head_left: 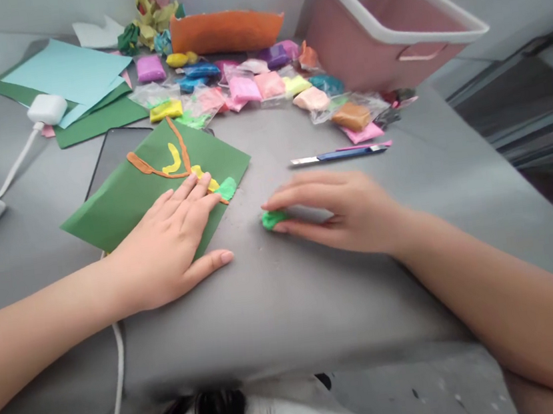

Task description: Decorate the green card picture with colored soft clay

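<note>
My left hand (170, 240) lies flat with fingers outstretched on a green sheet of paper (116, 213), its thumb spread to the right over the table. On the sheet are an orange-brown branching strip of clay (179, 145), yellow clay pieces (172, 158) and a light green clay patch (226, 188) near the right edge. My fingers hide part of this clay. To the right of the sheet, my right hand (330, 210) pinches a small lump of bright green clay (272, 219) between thumb and fingertips, at the table surface.
A utility knife (338, 155) lies beyond my right hand. Several bagged clay pieces (244, 88) spread across the back, before an orange piece (227, 31) and a pink bin (358, 49). Coloured paper (68, 68), a white charger (47, 109) and a dark tablet-like device (112, 156) are at left.
</note>
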Demonstrator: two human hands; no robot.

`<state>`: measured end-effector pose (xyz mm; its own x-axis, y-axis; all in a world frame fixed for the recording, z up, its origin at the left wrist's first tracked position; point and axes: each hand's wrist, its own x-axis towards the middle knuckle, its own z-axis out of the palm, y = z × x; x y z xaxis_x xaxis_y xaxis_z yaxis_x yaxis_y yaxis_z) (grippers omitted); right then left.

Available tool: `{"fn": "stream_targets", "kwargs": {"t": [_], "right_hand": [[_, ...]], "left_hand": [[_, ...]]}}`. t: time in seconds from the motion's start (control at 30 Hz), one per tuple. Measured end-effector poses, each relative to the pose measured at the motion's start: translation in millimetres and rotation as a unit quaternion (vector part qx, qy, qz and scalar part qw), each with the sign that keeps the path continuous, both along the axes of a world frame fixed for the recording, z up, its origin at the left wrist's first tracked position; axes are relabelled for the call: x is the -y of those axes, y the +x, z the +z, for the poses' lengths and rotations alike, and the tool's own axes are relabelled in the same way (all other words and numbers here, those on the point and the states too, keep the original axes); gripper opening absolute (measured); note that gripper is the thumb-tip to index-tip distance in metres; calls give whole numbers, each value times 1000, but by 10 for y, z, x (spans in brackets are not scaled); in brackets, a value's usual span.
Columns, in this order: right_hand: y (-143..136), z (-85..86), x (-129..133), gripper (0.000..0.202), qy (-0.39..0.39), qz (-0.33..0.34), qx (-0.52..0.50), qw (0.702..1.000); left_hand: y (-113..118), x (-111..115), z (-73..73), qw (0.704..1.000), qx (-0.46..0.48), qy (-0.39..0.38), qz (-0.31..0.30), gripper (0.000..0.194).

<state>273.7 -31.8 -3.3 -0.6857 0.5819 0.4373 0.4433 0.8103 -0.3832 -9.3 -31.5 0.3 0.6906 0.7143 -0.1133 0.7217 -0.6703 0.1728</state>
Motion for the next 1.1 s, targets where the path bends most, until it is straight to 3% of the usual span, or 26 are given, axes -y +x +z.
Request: {"fn": "stream_targets", "kwargs": {"t": [0.13,0.23,0.33,0.43,0.53,0.6,0.7,0.8,0.9,1.0,1.1], "right_hand": [[19,-16,16,17,11,45,20,999],[6,5,-3,17,6,44,10,999],[29,52,-6,21,14,-43,-68,997],[20,86,31,19,47,-148,-159,975],[-80,77,96,13,61,-172,-192,964],[-179,46,132,12,77,-151,-180,969],[-303,-14,158,16,121,-81,-147,978],[-319,-38,155,24,145,-43,-135,979],[-233,-28,149,31,117,-61,-130,983],[-141,-45,140,25,71,-83,-96,989],[-109,-98,123,23,60,-65,-67,994]], "left_hand": [[-3,16,-20,1000,8,9,-7,80],[-21,31,-29,1000,12,0,-16,79],[-51,42,-27,998,38,-12,-52,82],[-51,43,13,989,101,-39,-98,74],[21,43,105,970,217,-80,-72,57],[101,54,176,938,308,-158,12,56],[219,75,238,839,395,-360,102,53],[266,65,227,789,427,-409,166,39],[236,15,199,798,452,-346,199,44],[184,-39,182,837,449,-250,187,48],[159,-67,158,867,423,-197,173,41]]}}
